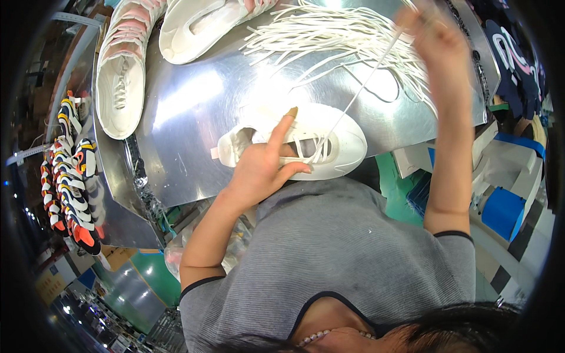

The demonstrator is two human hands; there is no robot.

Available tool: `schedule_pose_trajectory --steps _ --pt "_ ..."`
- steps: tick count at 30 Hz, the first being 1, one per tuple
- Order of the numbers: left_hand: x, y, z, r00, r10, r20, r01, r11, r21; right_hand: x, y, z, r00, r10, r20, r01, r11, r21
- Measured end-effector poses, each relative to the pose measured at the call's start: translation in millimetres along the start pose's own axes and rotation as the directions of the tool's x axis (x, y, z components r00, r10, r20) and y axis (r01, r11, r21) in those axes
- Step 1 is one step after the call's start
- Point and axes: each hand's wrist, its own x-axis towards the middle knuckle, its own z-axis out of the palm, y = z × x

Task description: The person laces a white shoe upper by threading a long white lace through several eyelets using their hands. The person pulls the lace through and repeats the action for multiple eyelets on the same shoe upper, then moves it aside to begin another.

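At the six-o'clock edge of the bench [191,150], the white shoe [348,141] is held by the left hand [259,167], thumb and forefinger spread, while its lace [364,88] is stretched toward two o'clock, apparently pinched in the blurred right hand [434,38]. Some crossings seem already threaded; a long free length appears left unthreaded.

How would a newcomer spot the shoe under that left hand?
Find the shiny metal table, then its edge nearest the grey shirt. A white shoe is there under the left hand; unlike the shoes farther off, its lace stretches up to the right hand.
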Motion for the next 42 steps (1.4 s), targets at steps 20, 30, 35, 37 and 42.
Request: schedule_pose_trajectory --steps 20,30,35,37,42 --pt "12 -8 31 0.849 0.023 -0.527 0.125 0.962 0.244 -109 33 105 0.931 0.243 0.274 -0.224 0.970 -0.099" --pt "10 -4 31 0.862 0.019 -0.506 0.126 0.960 0.249 -115 28 86 0.896 0.107 0.430 0.093 0.903 -0.420" --pt "9 -2 36 0.904 0.106 -0.414 0.037 0.946 0.322 -110 36 117 0.842 -0.017 0.539 0.397 0.696 -0.598" --pt "6 -4 31 0.912 -0.017 -0.409 0.078 0.988 0.132 -108 42 115 0.844 -0.028 0.536 0.364 0.763 -0.534" --pt "-2 -12 25 0.899 -0.166 -0.404 0.119 0.983 -0.140 -105 30 70 0.831 0.233 0.506 0.010 0.902 -0.432"
